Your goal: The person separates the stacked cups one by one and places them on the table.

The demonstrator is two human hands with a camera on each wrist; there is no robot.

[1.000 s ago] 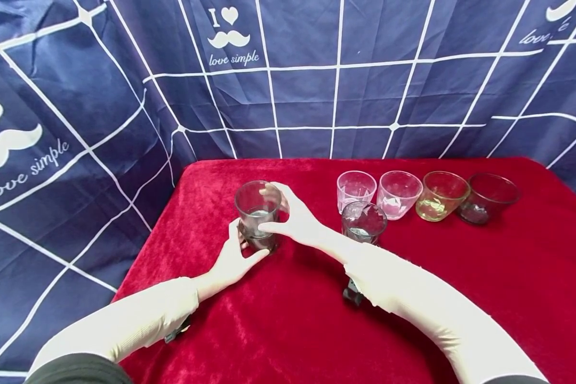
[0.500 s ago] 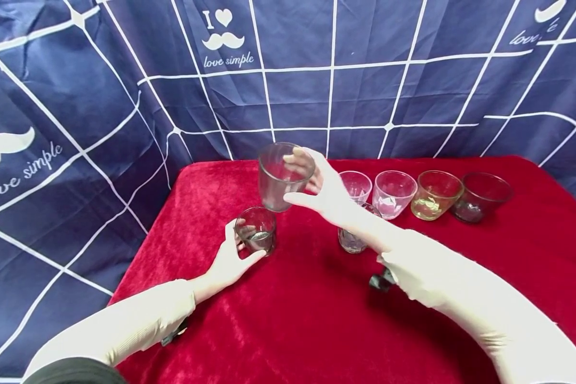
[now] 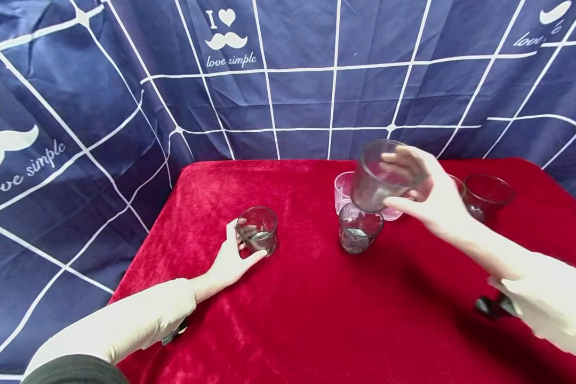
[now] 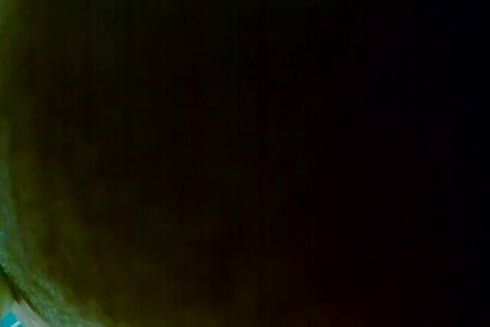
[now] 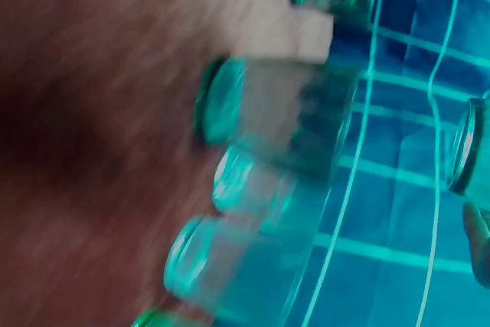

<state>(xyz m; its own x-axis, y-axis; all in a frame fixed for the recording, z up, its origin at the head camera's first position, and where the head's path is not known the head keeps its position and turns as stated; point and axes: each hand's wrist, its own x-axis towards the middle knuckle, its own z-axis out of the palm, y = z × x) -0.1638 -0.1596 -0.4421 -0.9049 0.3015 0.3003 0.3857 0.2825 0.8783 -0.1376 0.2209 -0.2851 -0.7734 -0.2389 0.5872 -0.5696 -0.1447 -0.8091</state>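
At the left of the head view, my left hand (image 3: 229, 261) holds a small smoky grey glass (image 3: 264, 241) standing on the red cloth, thumb at its near side and fingers behind. My right hand (image 3: 434, 197) grips another grey glass (image 3: 372, 184), raised and slightly tilted, its rim upward. Below that raised glass stands a faceted grey glass (image 3: 356, 242). In the right wrist view, the edge of a glass (image 5: 476, 151) and a fingertip (image 5: 478, 243) show at the right border. The left wrist view is almost black.
Behind the faceted glass stand a clear pinkish glass (image 3: 342, 193) and another pinkish one (image 3: 392, 214), mostly hidden. Further right are a yellow-green glass (image 3: 459, 188), largely covered by my hand, and a dark glass (image 3: 489, 192). A blue gridded curtain (image 3: 297, 96) hangs behind the red-covered table (image 3: 307, 314).
My right hand has lifted the grey glass off the small glass on the left and carried it right, above the faceted glass. My left hand stays at the small glass.
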